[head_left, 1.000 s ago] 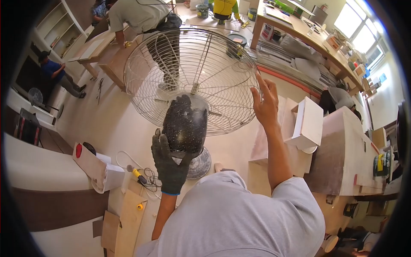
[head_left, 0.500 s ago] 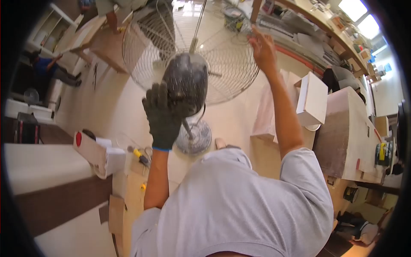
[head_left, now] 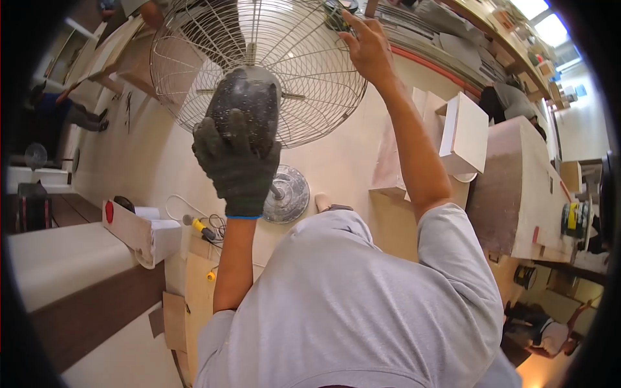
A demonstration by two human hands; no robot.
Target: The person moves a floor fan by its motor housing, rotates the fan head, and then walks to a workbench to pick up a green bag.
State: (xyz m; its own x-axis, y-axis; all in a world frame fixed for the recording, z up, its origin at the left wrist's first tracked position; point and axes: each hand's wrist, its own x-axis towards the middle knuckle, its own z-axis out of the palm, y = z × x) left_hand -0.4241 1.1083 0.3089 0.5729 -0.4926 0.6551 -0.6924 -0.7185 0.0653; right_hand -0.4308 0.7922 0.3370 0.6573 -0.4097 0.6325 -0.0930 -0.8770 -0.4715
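Observation:
A large pedestal fan stands in front of me, with a dusty black motor housing (head_left: 249, 97), a wire cage (head_left: 304, 119) and a round speckled base (head_left: 290, 197). My left hand (head_left: 236, 165), in a dark work glove with a blue cuff, grips the back of the housing, its fingers bent over the surface. Bare, my right hand (head_left: 372, 52) reaches to the cage's upper right rim, thumb and forefinger apart and overlapping the wires there. Part of the stand's pole is hidden behind the glove.
Beside the base lies a yellow-and-black power tool (head_left: 202, 227) with a coiled cable. White-fronted drawer boxes (head_left: 464, 136) and a large cabinet carcass (head_left: 501, 181) stand at right. Long boards lie behind them. Other people crouch or work at the left (head_left: 71, 110) and right (head_left: 546, 333).
The fan head has swung left relative to its base. My left hand has moved along with it, fingers now more bent over the housing. My right hand has shifted left with the rim.

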